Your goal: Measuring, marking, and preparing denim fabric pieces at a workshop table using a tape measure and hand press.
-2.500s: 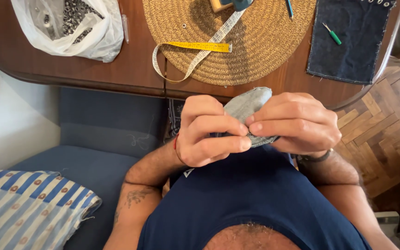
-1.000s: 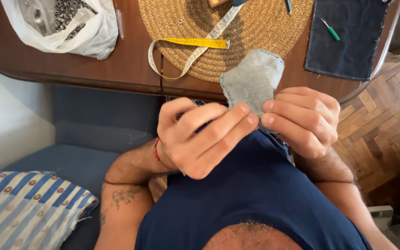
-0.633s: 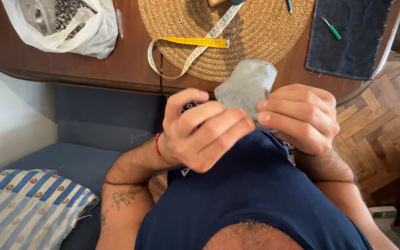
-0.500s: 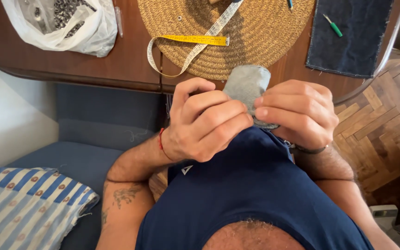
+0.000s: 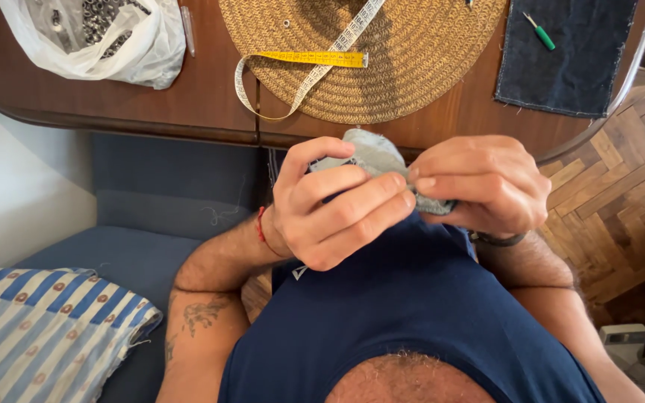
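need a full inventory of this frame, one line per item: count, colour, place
fabric piece: 1, pale grey-blue, pinched between both hands in front of the chest
woven mat: 1, straw, round, on the table
tape measure: 1, yellow and white, across the mat and table
plastic bag: 1, white, table top left, small metal parts inside
denim piece: 1, dark blue, table right
small tool: 1, green handle, on the denim
table: 1, dark brown wood
cushion: 1, blue and white striped, lower left
seat: 1, blue-grey
floor: wood parquet, right
left hand: 1, red cord at wrist
right hand: 1, dark band at wrist
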